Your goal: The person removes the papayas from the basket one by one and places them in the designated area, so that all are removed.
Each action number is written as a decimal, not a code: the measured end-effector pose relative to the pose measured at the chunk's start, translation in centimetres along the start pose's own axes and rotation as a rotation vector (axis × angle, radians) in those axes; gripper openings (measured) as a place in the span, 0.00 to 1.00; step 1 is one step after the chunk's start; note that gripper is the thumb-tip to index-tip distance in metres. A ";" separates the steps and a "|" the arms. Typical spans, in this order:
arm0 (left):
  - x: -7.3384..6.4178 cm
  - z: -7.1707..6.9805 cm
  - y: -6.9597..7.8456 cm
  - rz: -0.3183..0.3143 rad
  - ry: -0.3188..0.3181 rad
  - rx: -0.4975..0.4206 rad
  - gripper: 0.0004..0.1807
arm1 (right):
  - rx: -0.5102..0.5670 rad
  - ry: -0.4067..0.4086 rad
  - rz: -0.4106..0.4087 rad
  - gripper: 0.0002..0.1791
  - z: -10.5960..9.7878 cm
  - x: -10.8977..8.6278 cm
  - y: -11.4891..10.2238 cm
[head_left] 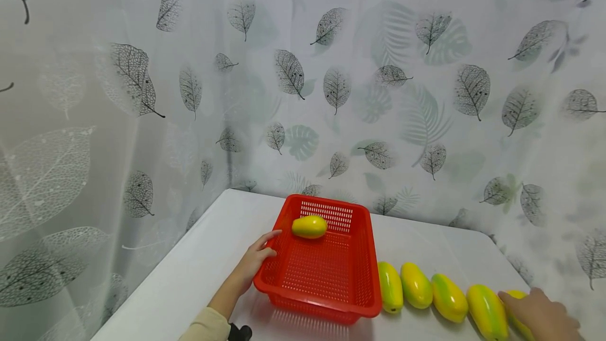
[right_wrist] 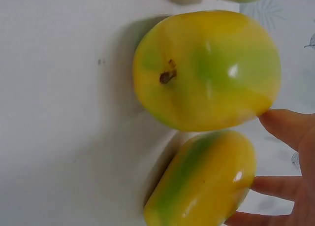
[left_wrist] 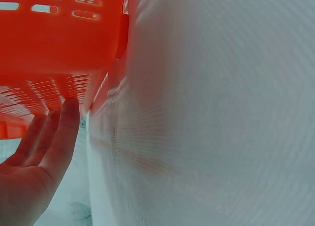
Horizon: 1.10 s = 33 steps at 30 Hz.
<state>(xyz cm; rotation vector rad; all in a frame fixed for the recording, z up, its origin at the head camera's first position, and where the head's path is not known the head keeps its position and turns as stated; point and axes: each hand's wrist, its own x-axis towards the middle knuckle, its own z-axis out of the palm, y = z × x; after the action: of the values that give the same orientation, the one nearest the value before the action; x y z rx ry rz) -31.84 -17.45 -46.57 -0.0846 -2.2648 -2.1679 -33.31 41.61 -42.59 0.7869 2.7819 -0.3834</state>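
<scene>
A red plastic basket [head_left: 317, 267] stands on the white table with one yellow papaya [head_left: 310, 227] inside, near its back left. My left hand [head_left: 253, 262] holds the basket's left rim; in the left wrist view its fingers [left_wrist: 59, 142] touch the basket from below the rim. To the right of the basket lies a row of several yellow-green papayas [head_left: 416, 285]. My right hand [head_left: 544, 314] is over the rightmost papaya [right_wrist: 206, 181], with fingertips at its far end. Its thumb [right_wrist: 285, 125] is at the end of the neighbouring papaya [right_wrist: 206, 71].
The white table [head_left: 199, 257] meets a leaf-printed curtain [head_left: 331, 93] at the back and sides. A dark strap with a round black part [head_left: 240, 332] sits on the left wrist.
</scene>
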 end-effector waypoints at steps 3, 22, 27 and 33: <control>0.0 0.0 -0.1 0.003 0.003 -0.001 0.32 | 0.022 0.026 0.021 0.47 -0.2 -0.1 -0.8; 0.1 -0.1 -0.3 0.005 0.000 0.005 0.32 | 0.058 0.157 -0.198 0.49 -0.8 -0.7 -5.9; 0.1 -0.1 -0.2 0.007 -0.009 0.001 0.32 | 0.062 0.187 -0.249 0.49 -0.6 -0.9 -7.0; 0.0 -0.1 0.0 0.013 -0.017 -0.004 0.31 | 0.087 0.229 -0.300 0.47 -0.5 -1.9 -8.8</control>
<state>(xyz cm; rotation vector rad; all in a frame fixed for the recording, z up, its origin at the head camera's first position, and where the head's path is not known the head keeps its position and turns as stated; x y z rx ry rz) -31.84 -17.59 -46.58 -0.1179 -2.2616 -2.1742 -36.55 33.65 -39.92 0.4534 3.1269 -0.4975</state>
